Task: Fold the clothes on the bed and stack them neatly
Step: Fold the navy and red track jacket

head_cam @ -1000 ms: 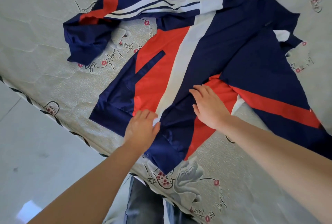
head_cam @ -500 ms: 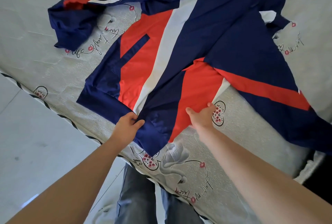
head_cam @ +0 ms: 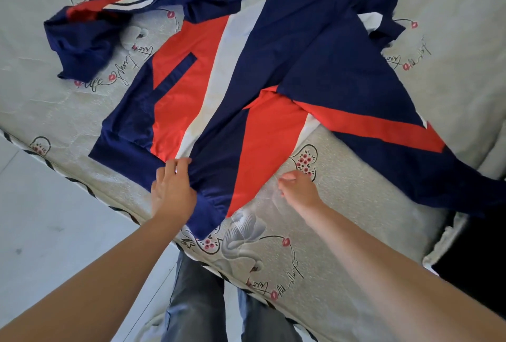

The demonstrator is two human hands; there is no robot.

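Since half a second ago the right hand (head_cam: 298,191) has let go of the red hem edge and drawn back onto the bare sheet, while the left hand (head_cam: 172,191) has slid up from the hem corner to lie on the cloth.

Nearest the camera, below the navy, red and white track jacket of smooth synthetic cloth (head_cam: 246,89), the person's grey-trousered legs (head_cam: 197,298) stand against the edge of the bed covered in a pale grey sheet printed with flowers and script (head_cam: 328,232). Pale floor (head_cam: 54,232) lies left of the jacket's near hem.

The left hand rests on the jacket's near hem, fingers straight and spread, their tips at the foot of the white diagonal stripe; it grips nothing. The right hand is just beside the red panel's lower edge, off the jacket, over a heart-shaped print; its fingers are loosely curled and hold nothing.

The jacket lies spread out on the bed, front up, its hem toward the person. Its right half is folded over at an angle and runs off toward the bed's right edge. Beyond the body, one striped sleeve (head_cam: 123,10) lies crumpled at the jacket's far left, with bare sheet between sleeve and body.
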